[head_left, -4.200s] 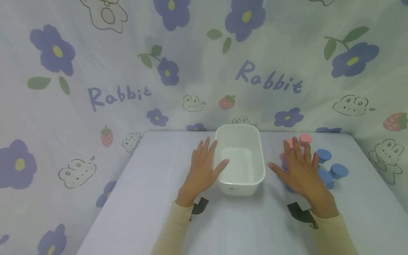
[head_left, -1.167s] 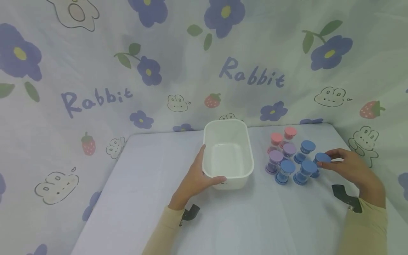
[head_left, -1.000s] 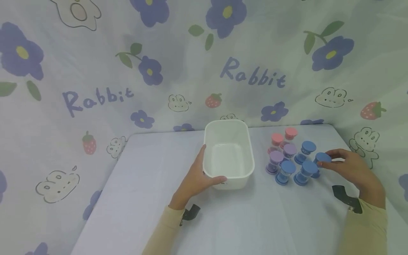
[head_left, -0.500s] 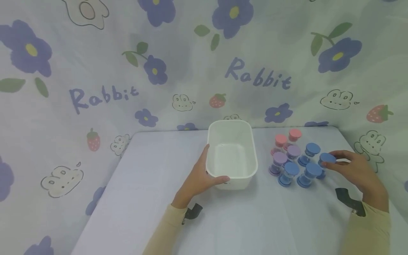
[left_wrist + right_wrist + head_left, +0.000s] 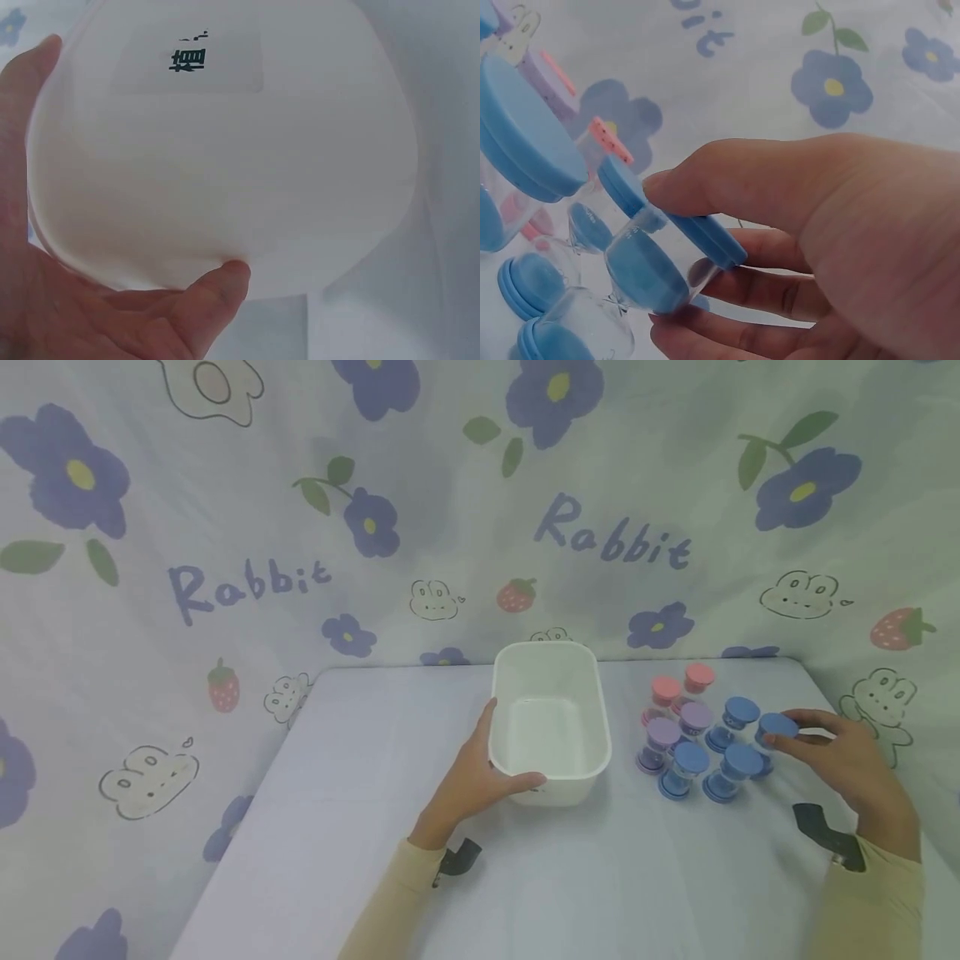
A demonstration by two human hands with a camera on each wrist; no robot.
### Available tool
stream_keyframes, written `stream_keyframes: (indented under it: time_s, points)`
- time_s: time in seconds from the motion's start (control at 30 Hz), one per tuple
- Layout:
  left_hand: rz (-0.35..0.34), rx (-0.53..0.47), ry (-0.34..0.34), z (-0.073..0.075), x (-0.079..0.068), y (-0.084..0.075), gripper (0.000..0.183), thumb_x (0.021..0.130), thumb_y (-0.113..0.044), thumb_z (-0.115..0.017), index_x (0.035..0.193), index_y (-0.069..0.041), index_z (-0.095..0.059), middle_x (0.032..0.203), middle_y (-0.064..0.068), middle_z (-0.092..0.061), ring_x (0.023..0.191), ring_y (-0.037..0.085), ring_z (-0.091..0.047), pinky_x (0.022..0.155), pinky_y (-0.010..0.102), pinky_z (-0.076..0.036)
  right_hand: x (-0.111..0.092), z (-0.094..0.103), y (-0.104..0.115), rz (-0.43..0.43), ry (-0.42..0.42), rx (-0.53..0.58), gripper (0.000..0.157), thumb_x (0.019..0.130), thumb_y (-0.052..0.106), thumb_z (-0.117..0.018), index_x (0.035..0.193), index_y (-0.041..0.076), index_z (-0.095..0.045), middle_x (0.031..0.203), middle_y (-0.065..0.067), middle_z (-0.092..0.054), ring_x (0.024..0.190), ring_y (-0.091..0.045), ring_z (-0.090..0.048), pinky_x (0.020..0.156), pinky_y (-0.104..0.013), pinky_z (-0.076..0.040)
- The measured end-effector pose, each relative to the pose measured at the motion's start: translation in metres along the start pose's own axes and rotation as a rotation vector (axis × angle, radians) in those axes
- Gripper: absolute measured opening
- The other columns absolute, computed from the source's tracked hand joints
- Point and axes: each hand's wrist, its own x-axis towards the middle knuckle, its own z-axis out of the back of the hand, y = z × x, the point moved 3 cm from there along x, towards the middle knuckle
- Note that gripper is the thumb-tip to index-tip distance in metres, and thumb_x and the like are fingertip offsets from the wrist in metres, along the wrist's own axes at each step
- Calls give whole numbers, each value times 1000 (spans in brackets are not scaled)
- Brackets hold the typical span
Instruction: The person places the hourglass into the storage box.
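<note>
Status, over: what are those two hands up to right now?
Left hand gripping white tub, nothing seen inside. Right hand pinching blue-capped hourglass. Other hourglasses close alongside, possibly in the way.

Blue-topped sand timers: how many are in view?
4: the held timer in the right hand, the back timer to its left, the front-left timer and the front-right timer. None seems hidden.

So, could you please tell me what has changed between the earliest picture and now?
The right hand has moved from above the sand timers to their right side and taken hold of the rightmost blue timer. The left hand, spread at the left rim before, now grips the tub by its near left corner. The tub stays empty, beside the timers.
</note>
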Motion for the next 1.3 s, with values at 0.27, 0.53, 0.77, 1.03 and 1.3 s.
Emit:
stream_keyframes:
  time_s: [0.27, 0.53, 0.77, 1.03, 1.3]
  points:
    - [-19, -26, -3, -2, 0, -2, 126, 69, -44, -97, 164, -36, -15, 149, -12, -51, 130, 13, -55, 107, 46, -51, -1, -1, 3, -40, -47, 46, 91, 94, 59, -67, 158, 1, -35, 154, -37, -42, 139, -59, -35, 108, -81, -28]
    - [-37, -19, 5, -2, 0, -3, 125, 69, -44, -96, 163, -39, -15, 149, -13, -49, 135, 25, -54, 109, 50, -51, -4, -3, 10, -18, -117, 60, 84, 97, 50, -68, 157, 0, -37, 157, -36, -38, 140, -59, -36, 110, -80, -29]
    - [-19, -40, 7, -3, -1, -2, 124, 69, -44, -96, 162, -45, -13, 151, -12, -48, 135, 23, -53, 111, 58, -48, -6, 1, 14, 2, -143, 52, 82, 97, 50, -67, 156, 0, -39, 153, -35, -43, 133, -56, -43, 111, -78, -31]
    - [-13, -57, -3, -4, -1, -2, 122, 69, -43, -97, 160, -47, -16, 148, -17, -50, 133, 20, -54, 111, 59, -48, -11, 11, 23, 28, -161, 39, 82, 99, 50, -65, 157, 0, -37, 152, -38, -42, 134, -60, -41, 111, -81, -27]
    - [-10, -28, -5, -3, -2, -3, 125, 69, -45, -96, 164, -37, -15, 150, -9, -51, 132, 19, -55, 110, 54, -50, -15, 22, 35, 141, -246, 9, 74, 96, 45, -72, 152, 4, -49, 112, 29, -53, 94, 14, -61, 112, -64, -45]
